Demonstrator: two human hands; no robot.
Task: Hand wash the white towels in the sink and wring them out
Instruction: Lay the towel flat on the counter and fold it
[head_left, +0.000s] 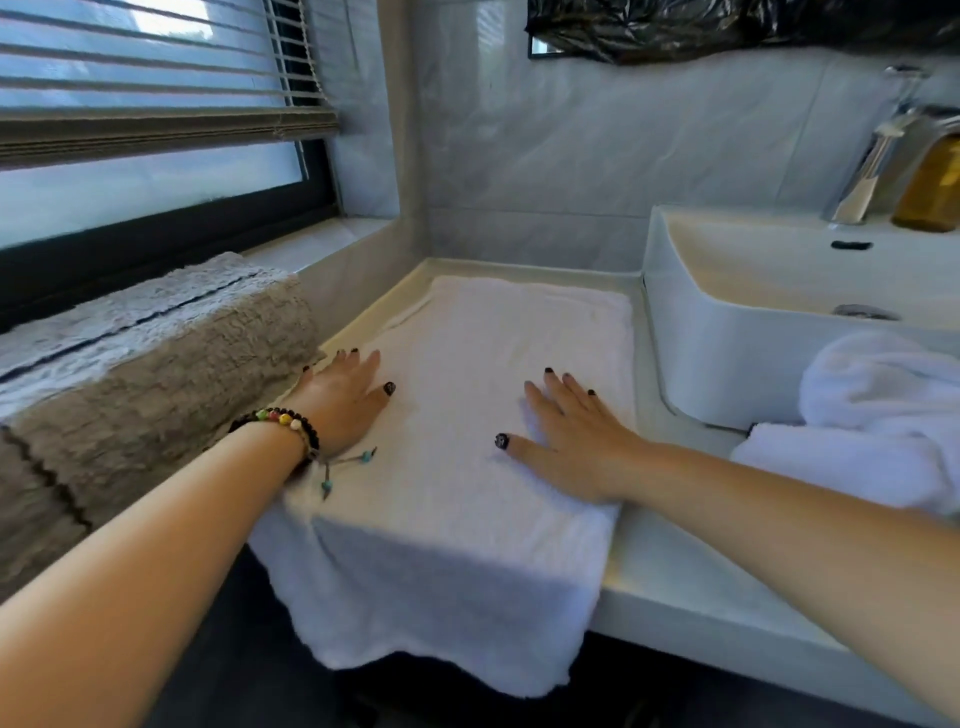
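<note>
A brown rug (156, 364) is draped over the ledge just left of the left hand (343, 400). That hand, a beaded bracelet (283, 421) at its wrist, is laid flat with straight fingers on the left edge of a white towel (467, 467). The towel is spread on the counter (675, 561) under both hands, its near end hung over the front edge. The right hand (576, 431) is pressed flat and spread on it; nothing is gripped. Right of that hand a sink (753, 322) is seen, with a second towel (872, 415) bunched over its near rim, and beyond it a faucet (872, 166) and an amber bottle (935, 182).
</note>
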